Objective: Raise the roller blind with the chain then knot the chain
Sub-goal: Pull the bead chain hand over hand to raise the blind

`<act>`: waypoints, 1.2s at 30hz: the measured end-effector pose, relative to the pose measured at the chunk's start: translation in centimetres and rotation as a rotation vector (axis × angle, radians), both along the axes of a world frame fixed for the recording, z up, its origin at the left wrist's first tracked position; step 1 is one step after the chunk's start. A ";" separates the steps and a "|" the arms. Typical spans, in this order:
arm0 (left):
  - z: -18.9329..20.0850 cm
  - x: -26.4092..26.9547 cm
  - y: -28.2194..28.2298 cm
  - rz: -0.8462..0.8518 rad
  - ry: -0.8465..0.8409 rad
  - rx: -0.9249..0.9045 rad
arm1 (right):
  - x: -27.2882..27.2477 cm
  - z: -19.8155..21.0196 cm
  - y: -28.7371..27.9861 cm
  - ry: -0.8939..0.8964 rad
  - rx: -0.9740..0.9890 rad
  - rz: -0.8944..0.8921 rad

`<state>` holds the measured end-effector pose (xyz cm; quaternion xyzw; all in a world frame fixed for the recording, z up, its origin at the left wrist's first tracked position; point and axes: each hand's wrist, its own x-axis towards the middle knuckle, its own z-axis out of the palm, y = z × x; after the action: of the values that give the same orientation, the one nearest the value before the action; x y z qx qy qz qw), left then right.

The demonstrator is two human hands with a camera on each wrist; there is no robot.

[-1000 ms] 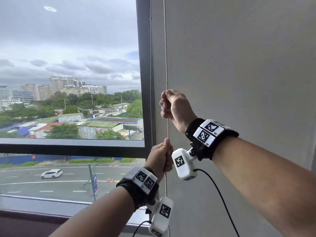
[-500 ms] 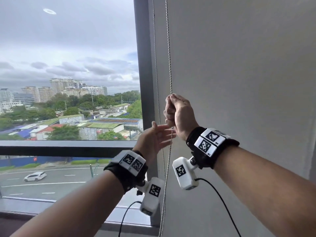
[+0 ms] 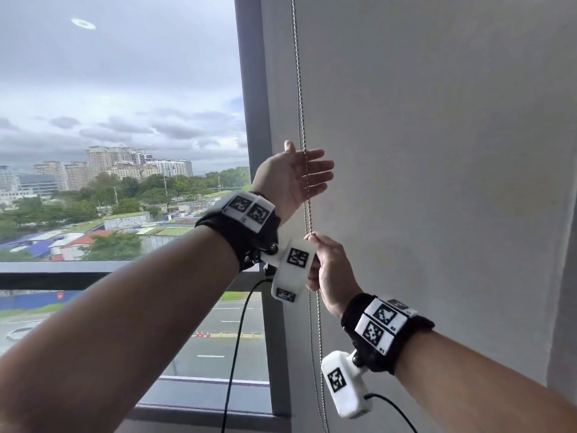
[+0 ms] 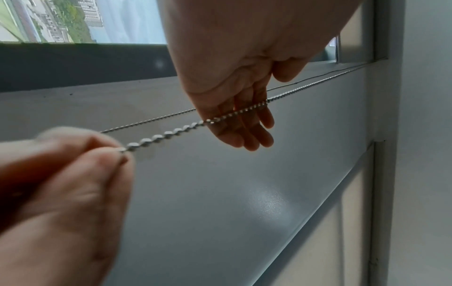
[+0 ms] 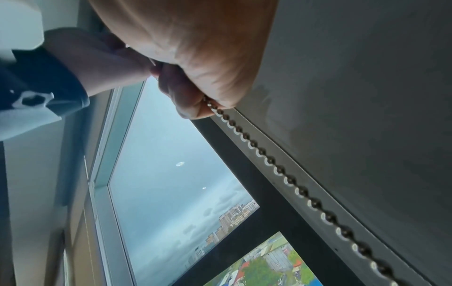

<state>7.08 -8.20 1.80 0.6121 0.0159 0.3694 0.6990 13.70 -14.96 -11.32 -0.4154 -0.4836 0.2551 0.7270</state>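
Note:
A metal bead chain [image 3: 300, 98] hangs in two strands beside the dark window frame [image 3: 251, 120]. My right hand [image 3: 326, 264] grips the front strand low down, thumb and fingers pinching it at the top of the fist. The right wrist view shows the chain [image 5: 291, 181] leaving the curled fingers [image 5: 188, 100]. My left hand [image 3: 295, 178] is higher up, flat and holding nothing, its straight fingers just behind the chain. In the left wrist view those fingers [image 4: 244, 131] lie behind the taut chain [image 4: 171, 133]. No blind fabric covers the glass in view.
A grey wall [image 3: 437, 182] fills the right side, close behind the chain. The window glass [image 3: 125, 120] looks out on a city and a road. A sill [image 3: 203, 414] runs along the bottom. Black cables [image 3: 237, 339] hang from both wrist cameras.
My left hand let go of the chain and rose above my right hand, fingers opened. My right hand, still gripping the chain, pulled it downward.

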 end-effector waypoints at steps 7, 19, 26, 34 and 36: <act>-1.4 1.8 -0.2 0.060 -0.022 -0.077 | 0.1 -3.7 -1.0 0.051 -0.058 -0.010; -2.5 2.1 -1.0 0.226 -0.086 -0.013 | 0.1 -2.4 -1.8 -0.040 -0.097 -0.064; -7.1 1.2 -0.3 0.213 -0.049 -0.059 | 2.2 2.1 0.7 -0.206 0.063 -0.055; -15.0 -0.1 0.6 0.244 0.131 -0.104 | 1.8 9.4 2.0 -0.193 0.062 -0.035; -16.2 -0.3 0.4 0.252 0.157 -0.118 | 1.3 10.3 2.5 -0.131 0.048 0.027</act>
<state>6.75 -7.78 -14.37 0.5900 0.1689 0.4035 0.6786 14.97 -12.49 -1.02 -0.4070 -0.5417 0.2253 0.7001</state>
